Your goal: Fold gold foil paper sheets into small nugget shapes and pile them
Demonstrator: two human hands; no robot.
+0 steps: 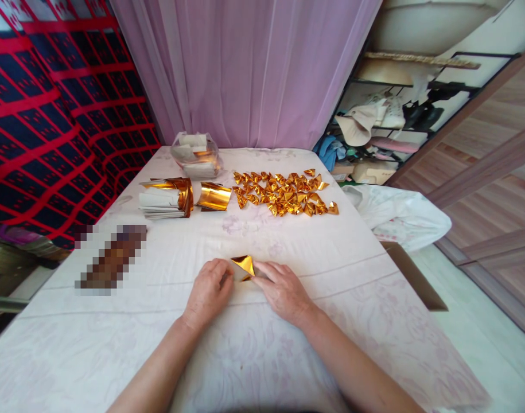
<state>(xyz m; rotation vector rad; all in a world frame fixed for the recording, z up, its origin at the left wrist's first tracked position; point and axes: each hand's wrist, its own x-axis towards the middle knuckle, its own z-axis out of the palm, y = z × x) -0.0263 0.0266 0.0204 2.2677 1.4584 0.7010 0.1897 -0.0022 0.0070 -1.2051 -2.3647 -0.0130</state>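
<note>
**Gold foil pinched flat on the cloth**

Gold foil [244,266], half folded to a triangle, at the near middle of the table [228,367], pinned from both sides. Left hand [209,291] at 9 o'clock of it, knuckles up, fingertips pressing the edge down. Right hand [283,289] at 3 o'clock, fingers stretched flat, tips touching the foil's right corner. Neither hand lifted; both pressed down rather than closed in a fist.

Best done, by the look of it: edges lined up before creasing, one hand anchoring while the other runs along the fold, light pressure so the thin sheet does not tear or spring back.

Around, head view only. At 12 o'clock, well apart, a heap [283,193] of finished gold pieces. At 11 o'clock, a curled sheet [213,196] and just beside it a stack [165,198] of white-backed sheets. Beyond these, a clear bag [196,155] of paper before the pink curtain [245,69]. At 9 o'clock, a blurred dark object. Nothing lying between hands and heap; bare cloth on either side.
</note>
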